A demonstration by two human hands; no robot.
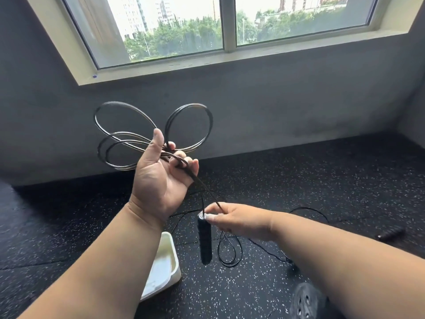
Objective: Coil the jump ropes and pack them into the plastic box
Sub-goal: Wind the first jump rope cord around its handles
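My left hand (163, 173) is raised palm up and grips a black jump rope (110, 125) wound into several loops that fan out to both sides of the fingers. The rope's free end runs down to my right hand (232, 218), which pinches the cord just above its black handle (205, 242). The handle hangs straight down over the floor. A white plastic box (167, 261) sits on the floor under my left forearm, partly hidden by it. A second black jump rope (227, 252) lies uncoiled on the floor, its handle (391, 233) at the right.
The floor (299, 180) is black speckled rubber matting. A grey wall with a wide window (225, 31) stands straight ahead. A dark shoe with holes (308, 300) shows at the bottom right.
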